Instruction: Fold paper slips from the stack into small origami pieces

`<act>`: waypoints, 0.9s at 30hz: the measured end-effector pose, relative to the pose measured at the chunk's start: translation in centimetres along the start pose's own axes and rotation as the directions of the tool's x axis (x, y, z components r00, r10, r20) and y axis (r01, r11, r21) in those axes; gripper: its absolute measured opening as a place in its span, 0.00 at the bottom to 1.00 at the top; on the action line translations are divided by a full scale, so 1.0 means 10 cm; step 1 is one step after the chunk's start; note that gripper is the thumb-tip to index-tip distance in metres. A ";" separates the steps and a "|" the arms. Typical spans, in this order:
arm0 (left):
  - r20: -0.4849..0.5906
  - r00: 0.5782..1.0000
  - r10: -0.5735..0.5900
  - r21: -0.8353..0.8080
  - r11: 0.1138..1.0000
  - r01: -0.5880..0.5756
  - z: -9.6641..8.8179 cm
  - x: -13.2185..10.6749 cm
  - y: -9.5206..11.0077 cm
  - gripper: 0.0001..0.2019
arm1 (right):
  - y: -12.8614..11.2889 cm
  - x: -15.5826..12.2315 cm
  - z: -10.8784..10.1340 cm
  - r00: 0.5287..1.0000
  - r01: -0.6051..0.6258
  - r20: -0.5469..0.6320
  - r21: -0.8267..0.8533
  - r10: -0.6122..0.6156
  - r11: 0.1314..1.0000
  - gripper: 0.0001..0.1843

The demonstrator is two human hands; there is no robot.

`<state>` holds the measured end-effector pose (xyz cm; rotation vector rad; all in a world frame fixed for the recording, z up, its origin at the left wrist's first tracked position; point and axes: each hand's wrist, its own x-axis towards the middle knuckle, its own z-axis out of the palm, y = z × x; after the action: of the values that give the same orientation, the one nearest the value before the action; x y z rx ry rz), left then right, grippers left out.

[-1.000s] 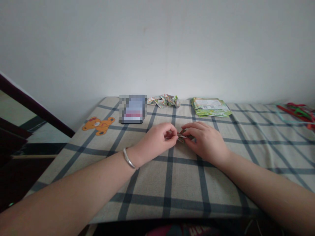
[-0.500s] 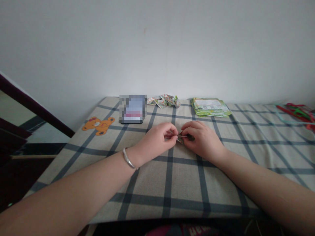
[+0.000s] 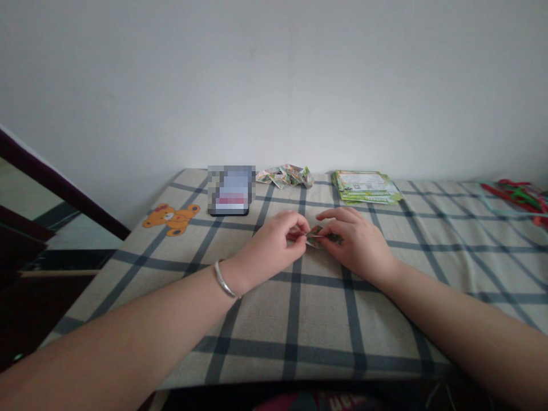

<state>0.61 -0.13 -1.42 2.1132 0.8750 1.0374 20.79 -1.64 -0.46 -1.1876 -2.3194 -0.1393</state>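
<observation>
Between my two hands is a small folded piece of printed paper (image 3: 315, 235), greenish with pale parts, held just above the checked cloth. My left hand (image 3: 280, 237), with a silver bangle at the wrist, pinches its left end between thumb and fingertips. On the right end, the thumb and index finger of my right hand (image 3: 353, 240) are closed, while its other fingers arch above. Much of the paper is hidden by the fingers. Beyond my hands lie several folded paper pieces (image 3: 286, 176) with similar print, in a loose heap against the wall.
A stack of green printed cards (image 3: 366, 187) lies at the back right. A phone with a blurred screen (image 3: 233, 191) is at the back left, near an orange bear cutout (image 3: 171, 219). Red and green items (image 3: 520, 197) lie at the far right. Checked cloth (image 3: 321, 319) covers the table.
My hands have drawn slightly apart, and more of the folded paper shows between them. The right index finger has shifted, its upper fingers lifting a little. Everything else stays where it was.
</observation>
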 end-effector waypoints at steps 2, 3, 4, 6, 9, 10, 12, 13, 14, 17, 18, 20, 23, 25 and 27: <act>-0.009 1.000 0.004 0.004 1.000 -0.004 0.00 0.00 -0.01 0.07 | 0.00 0.00 -0.01 1.000 0.010 0.029 -0.017 -0.010 1.000 0.05; -0.007 1.000 0.003 0.005 1.000 -0.003 0.00 0.00 -0.01 0.07 | 0.00 0.01 -0.02 0.999 0.014 0.045 -0.027 -0.012 1.000 0.05; -0.001 1.000 0.003 0.007 1.000 -0.003 0.00 0.01 -0.02 0.07 | 0.00 0.01 -0.02 0.998 0.017 0.057 -0.039 -0.015 0.999 0.06; 0.006 1.000 0.012 0.018 1.000 -0.012 -0.01 0.01 -0.02 0.07 | -0.01 0.02 -0.04 0.998 0.031 0.056 -0.073 -0.027 0.997 0.06; -0.016 1.000 0.022 0.043 0.999 -0.022 -0.02 0.02 -0.02 0.08 | -0.01 0.01 -0.06 0.997 0.080 0.013 -0.136 -0.079 0.987 0.07; -0.026 0.999 0.018 0.053 0.998 -0.016 -0.02 0.02 -0.02 0.08 | -0.01 0.01 -0.06 0.996 0.092 0.005 -0.161 -0.092 0.983 0.08; -0.041 0.999 0.009 0.070 0.998 -0.006 -0.03 0.02 -0.03 0.08 | -0.01 0.00 -0.07 0.995 0.095 0.013 -0.203 -0.094 0.975 0.09; -0.044 0.999 0.008 0.075 0.997 -0.005 -0.03 0.02 -0.04 0.08 | -0.01 0.00 -0.07 0.996 0.091 0.024 -0.215 -0.088 0.972 0.09; -0.045 0.999 0.012 0.077 0.997 -0.008 -0.03 0.02 -0.05 0.08 | -0.01 0.00 -0.06 0.996 0.086 0.032 -0.217 -0.081 0.972 0.09; -0.042 0.999 0.004 0.062 0.998 -0.002 -0.03 0.02 -0.08 0.08 | 0.01 0.00 -0.05 0.997 0.072 0.026 -0.159 -0.069 0.985 0.08; -0.039 0.999 -0.007 0.056 0.998 0.009 -0.03 0.02 -0.10 0.07 | 0.03 0.00 -0.04 0.998 0.059 0.024 -0.118 -0.057 0.991 0.06; -0.039 0.999 -0.035 0.040 0.999 0.036 -0.03 0.03 -0.12 0.07 | 0.06 0.00 -0.03 0.999 0.009 0.040 -0.015 -0.008 1.000 0.05; -0.037 0.996 -0.075 0.009 0.997 0.076 -0.04 0.04 -0.13 0.07 | 0.10 0.01 -0.02 0.994 -0.084 0.082 0.115 0.075 0.990 0.07; -0.033 0.995 -0.092 -0.004 0.996 0.092 -0.04 0.04 -0.12 0.07 | 0.12 0.01 -0.02 0.991 -0.111 0.086 0.159 0.099 0.981 0.07; -0.029 0.995 -0.095 -0.007 0.995 0.095 -0.05 0.04 -0.11 0.07 | 0.12 0.01 -0.03 0.992 -0.109 0.076 0.181 0.097 0.977 0.06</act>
<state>0.02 0.90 -1.79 2.0351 0.9763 1.0228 21.79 -0.87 -0.33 -1.2310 -2.2651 0.1526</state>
